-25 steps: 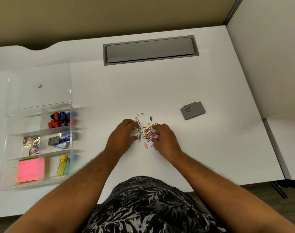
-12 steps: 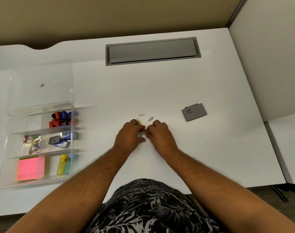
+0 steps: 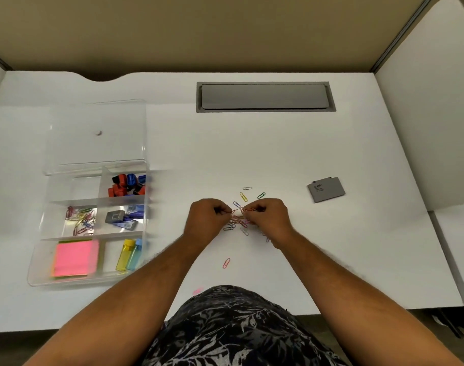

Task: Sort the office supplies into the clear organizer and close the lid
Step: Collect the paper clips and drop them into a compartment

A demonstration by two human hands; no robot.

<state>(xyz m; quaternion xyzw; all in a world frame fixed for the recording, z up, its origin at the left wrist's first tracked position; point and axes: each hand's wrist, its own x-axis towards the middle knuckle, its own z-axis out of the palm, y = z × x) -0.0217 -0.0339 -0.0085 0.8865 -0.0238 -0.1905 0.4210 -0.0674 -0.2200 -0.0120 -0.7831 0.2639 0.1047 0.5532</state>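
Observation:
A heap of coloured paper clips lies on the white desk between my hands. My left hand and my right hand are both closed, each pinching clips from the heap. Stray clips lie beyond the heap, among them a yellow clip and a green clip; a pink clip lies nearer me. The clear organizer stands at the left with its lid folded open behind it. Its compartments hold paper clips, binder clips, pink sticky notes and small boxes.
A grey staple box lies to the right of my hands. A grey cable hatch is set into the desk at the back. A white partition borders the desk on the right. Yellow and blue lighters sit in the organizer's front compartment.
My hands swept the spread clips together, then closed into pinches and lifted slightly with clips in them. A pink clip now lies apart, nearer me.

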